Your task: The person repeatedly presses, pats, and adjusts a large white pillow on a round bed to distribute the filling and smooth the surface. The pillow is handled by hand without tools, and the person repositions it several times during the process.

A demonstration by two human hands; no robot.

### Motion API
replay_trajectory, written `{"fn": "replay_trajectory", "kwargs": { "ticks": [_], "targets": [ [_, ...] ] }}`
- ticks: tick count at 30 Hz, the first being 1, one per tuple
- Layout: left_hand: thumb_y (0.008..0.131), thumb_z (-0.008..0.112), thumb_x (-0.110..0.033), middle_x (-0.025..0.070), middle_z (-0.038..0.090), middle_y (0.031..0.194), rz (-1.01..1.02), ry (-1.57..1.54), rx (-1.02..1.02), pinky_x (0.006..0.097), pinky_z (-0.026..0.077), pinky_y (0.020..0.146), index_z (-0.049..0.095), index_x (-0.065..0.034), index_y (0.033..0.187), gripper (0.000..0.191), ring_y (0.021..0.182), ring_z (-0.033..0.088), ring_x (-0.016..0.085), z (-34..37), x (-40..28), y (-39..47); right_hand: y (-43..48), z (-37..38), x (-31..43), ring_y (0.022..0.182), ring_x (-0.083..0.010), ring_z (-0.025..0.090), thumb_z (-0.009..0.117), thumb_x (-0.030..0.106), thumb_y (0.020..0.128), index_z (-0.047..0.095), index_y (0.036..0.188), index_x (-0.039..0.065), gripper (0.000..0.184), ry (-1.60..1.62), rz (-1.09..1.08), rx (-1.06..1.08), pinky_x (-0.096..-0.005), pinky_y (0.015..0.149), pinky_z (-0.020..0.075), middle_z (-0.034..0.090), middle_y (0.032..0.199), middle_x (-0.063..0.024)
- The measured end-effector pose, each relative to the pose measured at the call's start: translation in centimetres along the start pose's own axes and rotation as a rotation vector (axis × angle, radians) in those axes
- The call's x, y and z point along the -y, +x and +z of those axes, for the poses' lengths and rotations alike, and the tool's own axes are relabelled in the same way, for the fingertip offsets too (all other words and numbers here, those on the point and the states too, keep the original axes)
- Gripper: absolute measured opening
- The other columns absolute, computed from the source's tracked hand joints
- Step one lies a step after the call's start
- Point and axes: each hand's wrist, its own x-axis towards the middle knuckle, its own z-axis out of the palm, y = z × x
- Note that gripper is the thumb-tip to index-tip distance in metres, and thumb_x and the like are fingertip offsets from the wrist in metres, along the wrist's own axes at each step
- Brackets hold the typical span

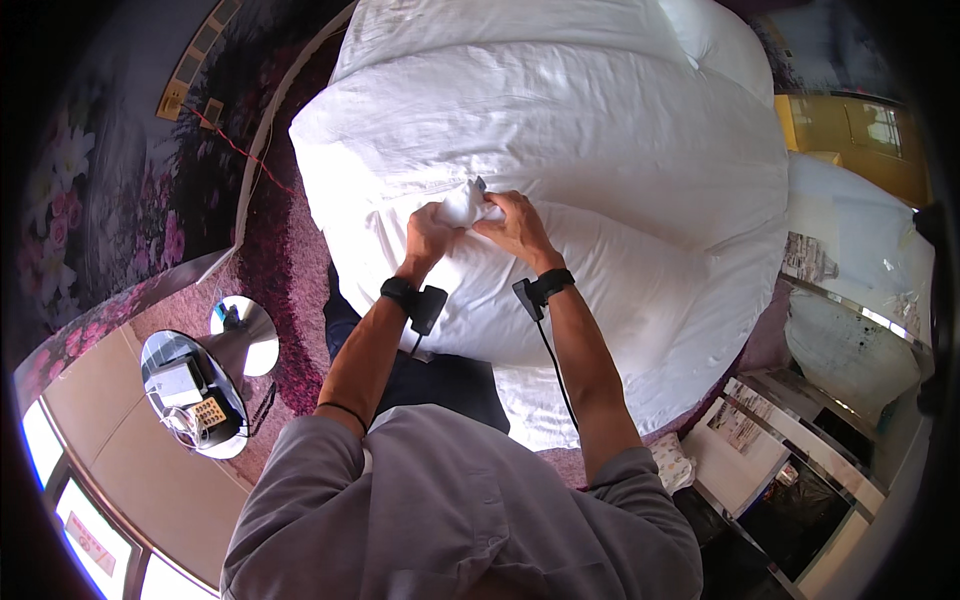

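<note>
White bedding (622,157), apparently a duvet or its cover, lies spread over a bed before me. My left hand (430,234) grips a bunched fold of white fabric (461,205) from the left. From the other side, my right hand (520,227) pinches the same fold with thumb and fingers. A small dark tag (481,182) sticks up from the fabric between the hands. Loose cloth runs from the hands toward my body. How the gathered fold is layered cannot be made out.
At left, a pedestal side table (238,375) holds a telephone (210,412), a box (177,381) and white cables. A red cable (225,139) runs from the wall sockets (171,101) to the purple carpet (300,262). Furniture and a black plastic bag (795,510) stand at right.
</note>
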Motion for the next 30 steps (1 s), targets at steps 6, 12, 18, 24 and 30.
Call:
{"fn": "replay_trajectory", "kwargs": {
  "ticks": [6, 12, 18, 24, 30],
  "targets": [
    [0.087, 0.085, -0.012, 0.0061, 0.075, 0.091, -0.15, -0.459, 0.108, 0.0291, 0.055, 0.071, 0.074, 0.0045, 0.108, 0.028, 0.08, 0.069, 0.014, -0.5, -1.3, -2.1, 1.4, -1.8, 1.0, 0.099, -0.0374, 0.073, 0.088, 0.027, 0.08, 0.074, 0.115, -0.002, 0.047, 0.184, 0.258, 0.252, -0.0419, 0.09, 0.0559, 0.076, 0.104, -0.0209],
    [0.091, 0.083, -0.012, 0.0039, 0.073, 0.088, -0.331, -0.615, 0.0, 0.0247, 0.051, 0.065, 0.073, 0.0024, 0.101, 0.02, 0.074, 0.066, 0.009, -0.8, -2.1, -2.7, 0.4, 0.5, 0.8, 0.088, -0.0289, 0.074, 0.086, 0.028, 0.084, 0.074, 0.11, -0.003, 0.042, 0.167, 0.34, 0.12, -0.0371, 0.079, 0.0571, 0.076, 0.101, -0.0189],
    [0.092, 0.082, -0.014, 0.0013, 0.069, 0.082, -0.331, -0.67, -0.067, 0.0271, 0.046, 0.062, 0.072, -0.0002, 0.084, 0.019, 0.067, 0.059, 0.01, 0.3, -1.6, -2.3, -0.6, 0.9, 0.8, 0.081, -0.0226, 0.073, 0.083, 0.025, 0.088, 0.073, 0.113, -0.002, 0.038, 0.211, 0.34, 0.046, -0.0344, 0.076, 0.0572, 0.076, 0.098, -0.0147],
    [0.097, 0.068, -0.012, 0.0105, 0.063, 0.082, 0.24, -0.005, -0.164, 0.0406, 0.05, 0.074, 0.065, 0.0012, 0.085, 0.018, 0.086, 0.064, 0.026, 1.9, -0.6, -3.0, -1.0, 0.6, 0.9, 0.093, -0.0186, 0.07, 0.081, 0.017, 0.087, 0.072, 0.122, 0.002, 0.038, 0.22, 0.236, -0.026, -0.0323, 0.081, 0.0564, 0.074, 0.109, -0.0103],
    [0.095, 0.06, -0.008, 0.0181, 0.061, 0.091, 0.702, 0.389, -0.198, 0.05, 0.049, 0.078, 0.063, -0.0009, 0.088, 0.011, 0.09, 0.059, 0.042, 2.6, -1.9, -3.5, -0.5, 0.5, 1.7, 0.096, -0.0272, 0.07, 0.078, 0.016, 0.085, 0.07, 0.13, 0.007, 0.047, 0.248, 0.244, 0.004, -0.0375, 0.084, 0.0568, 0.073, 0.111, -0.014]
  ]
}}
